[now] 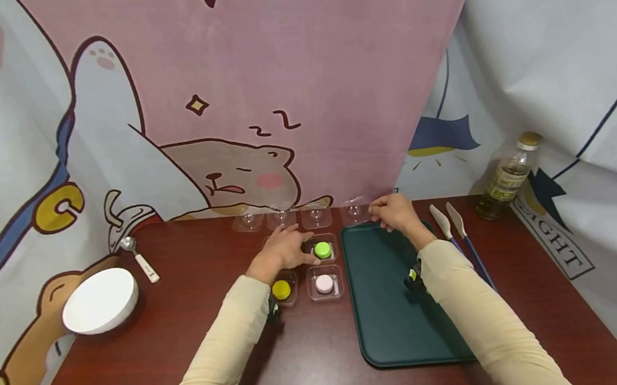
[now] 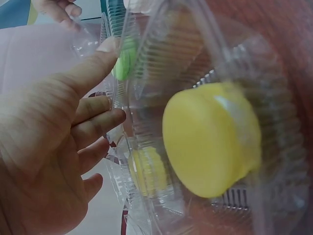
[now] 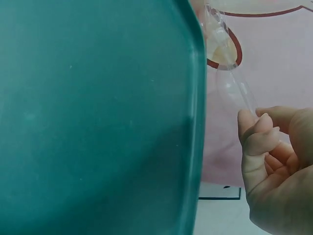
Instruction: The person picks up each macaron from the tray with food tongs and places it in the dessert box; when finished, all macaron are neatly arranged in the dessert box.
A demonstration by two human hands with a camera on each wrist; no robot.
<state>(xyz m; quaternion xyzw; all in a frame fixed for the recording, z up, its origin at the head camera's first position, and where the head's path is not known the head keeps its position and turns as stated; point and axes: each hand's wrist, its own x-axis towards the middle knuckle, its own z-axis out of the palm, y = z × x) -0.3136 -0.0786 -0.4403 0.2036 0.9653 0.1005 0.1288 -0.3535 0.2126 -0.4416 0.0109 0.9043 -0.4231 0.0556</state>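
My left hand (image 1: 281,251) reaches over the small clear plastic boxes, its fingers loosely extended. Its thumb is beside the box with a green macaron (image 1: 323,250); whether it touches the box I cannot tell. A pink macaron (image 1: 324,284) and a yellow macaron (image 1: 281,289) sit in the nearer boxes. Another yellow macaron (image 2: 148,170) shows in the left wrist view, mostly hidden by my hand in the head view. At the back, my right hand (image 1: 396,212) pinches the edge of a clear domed plastic lid (image 1: 354,211) between thumb and finger.
More clear lids (image 1: 316,216) line the back edge by the wall cloth. A dark green tray (image 1: 396,309) lies under my right forearm. Two blue-handled spreaders (image 1: 461,232) and an oil bottle (image 1: 504,183) are right; a white bowl (image 1: 100,302) and a scoop (image 1: 139,257) left.
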